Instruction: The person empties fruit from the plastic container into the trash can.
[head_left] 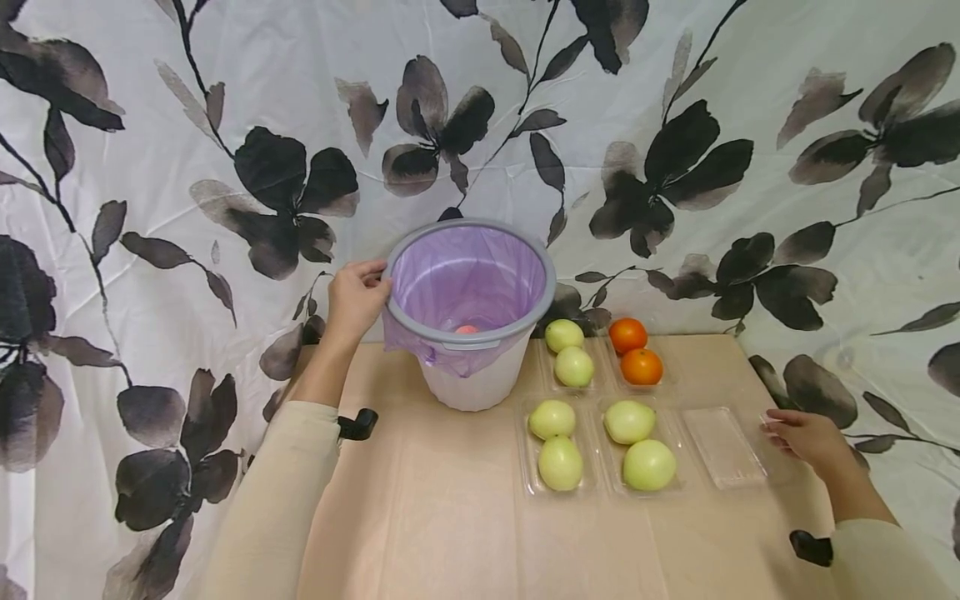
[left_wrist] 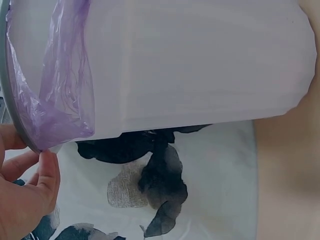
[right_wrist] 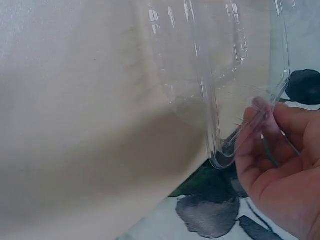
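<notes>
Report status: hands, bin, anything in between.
Left hand gripping bin at rim. Right hand pinching clear container. Bin upright, purple-lined. Green fruit between bin and container.

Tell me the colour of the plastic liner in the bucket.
The plastic liner is translucent light purple, showing best in the head view.

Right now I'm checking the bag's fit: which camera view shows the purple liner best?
The head view: it shows the purple liner inside the bin and over its grey rim. The left wrist view shows only its overhang near the left hand; the right wrist view, none.
</notes>
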